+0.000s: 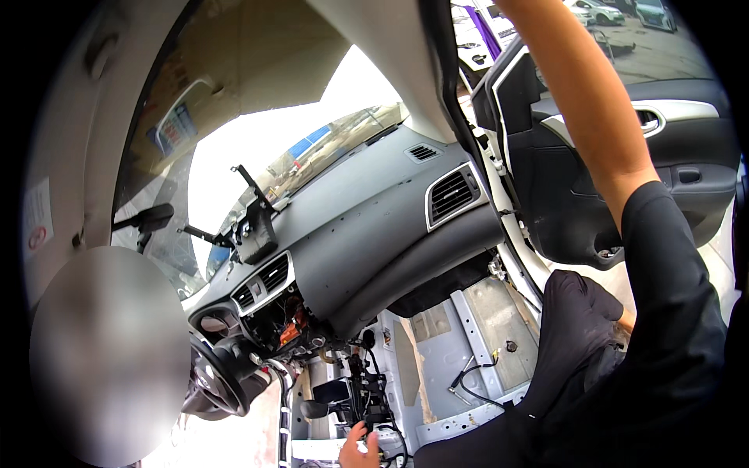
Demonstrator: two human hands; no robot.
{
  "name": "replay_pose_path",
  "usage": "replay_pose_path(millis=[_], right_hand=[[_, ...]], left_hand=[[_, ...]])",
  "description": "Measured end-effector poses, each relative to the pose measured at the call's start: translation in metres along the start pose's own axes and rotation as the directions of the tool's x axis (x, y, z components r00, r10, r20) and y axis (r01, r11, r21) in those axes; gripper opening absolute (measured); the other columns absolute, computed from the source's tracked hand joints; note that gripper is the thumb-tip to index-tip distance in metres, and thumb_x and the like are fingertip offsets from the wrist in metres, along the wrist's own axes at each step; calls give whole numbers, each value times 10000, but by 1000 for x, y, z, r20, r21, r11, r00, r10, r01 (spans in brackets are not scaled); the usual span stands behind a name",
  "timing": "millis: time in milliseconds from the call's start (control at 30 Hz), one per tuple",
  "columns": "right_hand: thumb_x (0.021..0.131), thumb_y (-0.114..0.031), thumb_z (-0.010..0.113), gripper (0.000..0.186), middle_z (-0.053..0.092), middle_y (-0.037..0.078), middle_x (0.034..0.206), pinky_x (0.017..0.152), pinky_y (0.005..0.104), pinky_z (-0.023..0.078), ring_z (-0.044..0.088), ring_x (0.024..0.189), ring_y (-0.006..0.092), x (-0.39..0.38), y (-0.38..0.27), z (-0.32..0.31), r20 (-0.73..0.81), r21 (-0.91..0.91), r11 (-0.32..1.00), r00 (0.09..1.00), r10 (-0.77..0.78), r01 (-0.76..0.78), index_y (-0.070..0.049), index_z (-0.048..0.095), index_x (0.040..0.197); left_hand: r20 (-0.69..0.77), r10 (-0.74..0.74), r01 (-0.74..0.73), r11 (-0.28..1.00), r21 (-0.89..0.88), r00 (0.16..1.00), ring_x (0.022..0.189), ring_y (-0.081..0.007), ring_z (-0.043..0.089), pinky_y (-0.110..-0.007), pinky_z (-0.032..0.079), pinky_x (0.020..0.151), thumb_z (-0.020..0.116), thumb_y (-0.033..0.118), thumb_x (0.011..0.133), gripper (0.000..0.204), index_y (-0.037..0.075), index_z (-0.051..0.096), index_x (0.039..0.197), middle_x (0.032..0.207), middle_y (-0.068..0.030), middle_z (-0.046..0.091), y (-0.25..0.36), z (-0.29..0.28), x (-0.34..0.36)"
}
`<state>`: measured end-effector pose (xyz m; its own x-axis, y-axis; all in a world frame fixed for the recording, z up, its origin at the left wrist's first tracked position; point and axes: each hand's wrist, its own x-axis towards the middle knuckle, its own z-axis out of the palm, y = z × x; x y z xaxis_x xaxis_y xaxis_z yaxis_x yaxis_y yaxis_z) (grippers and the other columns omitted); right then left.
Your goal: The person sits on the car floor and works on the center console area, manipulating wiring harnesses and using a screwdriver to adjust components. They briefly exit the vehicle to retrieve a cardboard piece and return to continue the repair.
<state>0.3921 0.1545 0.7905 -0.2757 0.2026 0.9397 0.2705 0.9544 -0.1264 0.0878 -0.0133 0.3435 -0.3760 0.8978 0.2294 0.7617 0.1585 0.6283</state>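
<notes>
left hand (pixel 357 451) at the lower edge, fingers curled loosely about a black bracket (pixel 367 399) with hanging wires (pixel 367 366) in the open centre console; how firm the hold is cannot be told. right arm (pixel 593 101) raised up and out of the top edge, the hand itself out of view, so its state cannot be told. just above the bracket, the gutted radio bay (pixel 285 324) shows orange connectors; beside it, the steering wheel (pixel 214 382). further out, the grey dashboard (pixel 367 234) with its vents, a bare metal floor (pixel 484 335) carrying a loose cable (pixel 468 374), and the open door (pixel 616 156). judged risks: a pull on the bracket could strain or tear the wires attached to it; sharp floor edges could cut the hand; leaning on one raised arm leaves balance poor.
</notes>
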Motion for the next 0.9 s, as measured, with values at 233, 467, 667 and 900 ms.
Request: replay_pose_path(millis=[233,467,667,900], right_hand=[[789,-185,531,273,623,205,724,761,446,504,626,758,359,-8,28,-75,-37,-1,999,998,-47,47,40,682,756],[761,-163,556,245,667,227,734,785,460,535,671,778,383,-10,78,-137,-132,168,975,984,-122,143,31,696,712],[802,-221,589,312,609,201,596,561,459,505,643,579,363,-21,104,-135,-296,321,926,950,-103,200,4,616,587],[778,-101,621,122,500,75,562,456,370,385,502,472,252,-8,85,-151,-216,325,923,966,-141,207,-54,579,674]], left_hand=[[205,757,-763,644,-65,621,998,-312,689,-380,536,872,781,131,777,234,40,741,988,980,-120,737,215,65,25],[19,939,-870,311,382,344,796,-394,673,-466,555,735,708,215,821,262,28,723,1003,840,-171,704,379,12,9],[180,978,-588,-83,805,108,787,-275,629,-410,509,745,569,246,910,218,55,671,881,830,-99,698,518,-68,-26],[-194,960,-172,230,958,201,856,-203,626,-380,450,841,574,282,906,155,140,634,925,852,-20,704,618,-98,-36]])
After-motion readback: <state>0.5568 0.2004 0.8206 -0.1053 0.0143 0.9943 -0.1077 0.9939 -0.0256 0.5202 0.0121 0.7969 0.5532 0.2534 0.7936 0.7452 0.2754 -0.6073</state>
